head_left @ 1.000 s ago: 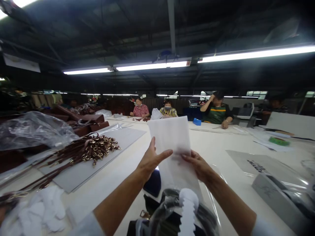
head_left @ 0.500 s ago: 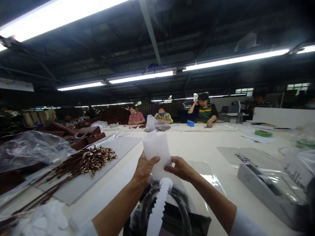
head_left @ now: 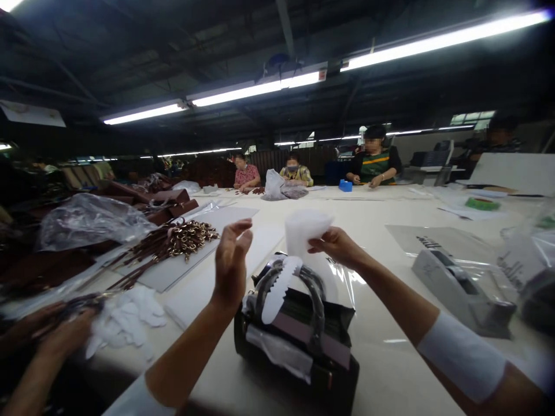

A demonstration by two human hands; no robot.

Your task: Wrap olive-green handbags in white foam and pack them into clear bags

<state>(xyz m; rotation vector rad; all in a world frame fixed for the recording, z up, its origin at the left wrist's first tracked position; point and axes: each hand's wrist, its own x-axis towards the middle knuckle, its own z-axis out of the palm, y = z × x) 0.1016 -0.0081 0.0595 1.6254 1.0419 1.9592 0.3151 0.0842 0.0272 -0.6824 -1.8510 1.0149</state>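
Note:
My right hand (head_left: 336, 245) pinches the edge of a white foam sheet (head_left: 304, 227), which curls above the far side of a dark handbag (head_left: 299, 352). Raised to the left of the bag, my left hand (head_left: 233, 260) holds nothing and its fingers are apart from the sheet. The bag stands upright on the table before me, its two handles (head_left: 319, 312) wrapped in clear film. A white strip with toothed edges (head_left: 280, 292) lies over the handles. Translucent wrapping (head_left: 281, 353) covers part of the bag's front.
Another person's hands (head_left: 65, 338) work at lower left beside a pile of white strips (head_left: 128, 318). Brown straps with gold clasps (head_left: 184, 240) lie on grey board. A grey tape dispenser (head_left: 462, 292) stands at right, near printed plastic bags (head_left: 437, 238). Several people sit across the table.
My left hand has let go of the foam sheet and moved left; my right still holds it. The view has tipped down, showing more of the handbag and another person's hands at left.

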